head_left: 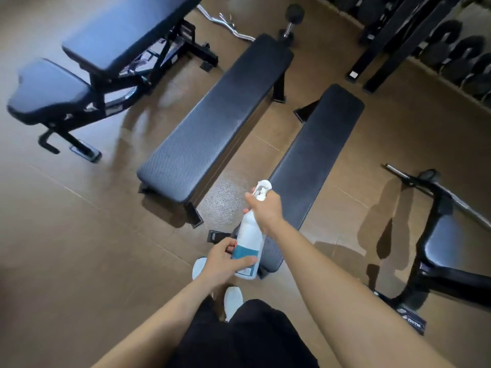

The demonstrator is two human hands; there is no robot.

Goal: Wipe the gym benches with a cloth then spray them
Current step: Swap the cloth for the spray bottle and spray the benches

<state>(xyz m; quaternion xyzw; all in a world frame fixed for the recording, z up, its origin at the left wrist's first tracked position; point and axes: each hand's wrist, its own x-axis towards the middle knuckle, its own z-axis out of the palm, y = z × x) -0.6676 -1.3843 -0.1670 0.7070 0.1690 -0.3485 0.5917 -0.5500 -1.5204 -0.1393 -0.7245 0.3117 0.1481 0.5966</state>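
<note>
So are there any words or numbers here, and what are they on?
Teal label on the white plastic spray bottle: print too blurred to read.
White lettering on the black metal bench foot, lower right: too blurred to read.
Small white sticker on the black rack: too small to read.

A brown floor (79, 235) of large tiles with thin seams fills the room and gives back soft, pale patches of light. A black dumbbell rack (385, 49) stands at the far right, with rows of dark dumbbells (467, 49) on it. Left of the rack, a loose dumbbell (293, 14) and a chrome curl bar (225, 22) lie on the floor. Nearer than the rack, a straight steel bar (398, 173) lies on the floor.
</note>
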